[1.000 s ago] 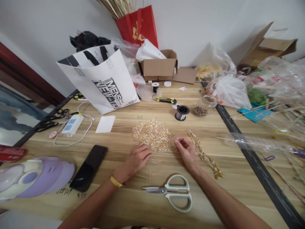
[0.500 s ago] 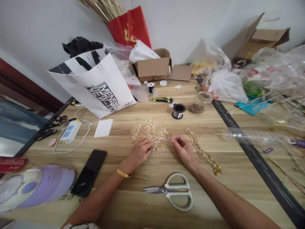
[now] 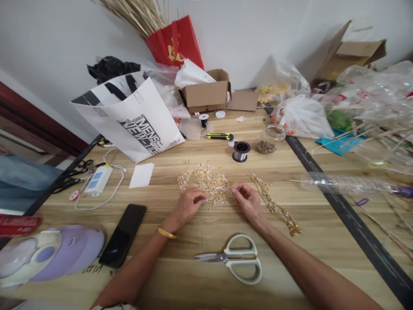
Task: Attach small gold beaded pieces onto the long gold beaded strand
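Observation:
A loose pile of small gold and clear beads (image 3: 206, 176) lies on the wooden table. At its near left edge is my left hand (image 3: 190, 204), thumb and forefinger pinched together; what is between the tips is too small to make out. My right hand (image 3: 247, 200), just right of the pile, pinches a thin wire (image 3: 230, 192) by the beads. Beside that hand rests a bundle of beaded gold strands (image 3: 274, 204). Scissors (image 3: 227, 258) with pale handles lie nearer me, blades pointing left.
Behind the pile stand a wire spool (image 3: 241, 151), a utility knife (image 3: 219, 136) and a jar of beads (image 3: 270, 140). A phone (image 3: 122, 236) and purple-white bottle (image 3: 64, 254) lie left. A white paper bag (image 3: 129, 120) stands back left; plastic bottles and bags crowd the right.
My left hand has turned and lifted slightly, its thumb and forefinger now showing in a pinch. My right hand stays nearly in place. The view has shifted a little.

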`<state>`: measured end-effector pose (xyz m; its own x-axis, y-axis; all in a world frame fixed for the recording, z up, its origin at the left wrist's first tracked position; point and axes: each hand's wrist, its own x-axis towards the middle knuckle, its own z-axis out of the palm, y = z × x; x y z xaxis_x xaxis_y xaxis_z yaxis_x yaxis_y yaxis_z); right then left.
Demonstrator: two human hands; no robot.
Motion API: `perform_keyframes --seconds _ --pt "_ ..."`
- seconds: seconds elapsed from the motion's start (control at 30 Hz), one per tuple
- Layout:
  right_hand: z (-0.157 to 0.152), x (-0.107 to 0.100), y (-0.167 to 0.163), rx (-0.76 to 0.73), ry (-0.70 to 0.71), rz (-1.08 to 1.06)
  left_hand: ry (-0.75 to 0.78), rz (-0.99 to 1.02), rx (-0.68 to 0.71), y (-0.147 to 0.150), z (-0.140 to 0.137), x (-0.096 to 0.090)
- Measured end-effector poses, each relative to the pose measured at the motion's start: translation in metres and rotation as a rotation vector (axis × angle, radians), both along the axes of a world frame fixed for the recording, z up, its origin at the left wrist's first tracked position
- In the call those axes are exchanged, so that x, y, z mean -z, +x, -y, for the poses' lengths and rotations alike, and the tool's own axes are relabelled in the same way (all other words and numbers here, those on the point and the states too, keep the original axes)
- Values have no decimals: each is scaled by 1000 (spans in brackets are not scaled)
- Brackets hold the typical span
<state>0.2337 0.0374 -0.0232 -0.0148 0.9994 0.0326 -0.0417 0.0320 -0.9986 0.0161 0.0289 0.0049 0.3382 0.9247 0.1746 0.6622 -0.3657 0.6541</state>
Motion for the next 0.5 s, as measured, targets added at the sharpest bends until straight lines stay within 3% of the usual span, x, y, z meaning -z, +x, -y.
perform_keyframes --seconds 0.33,0.5 --pt "-1 5 1 -15 -7 1 -69 129 -75 -1 2 2" --pt "0 3 1 -20 7 10 -21 159 -68 -5 0 0"
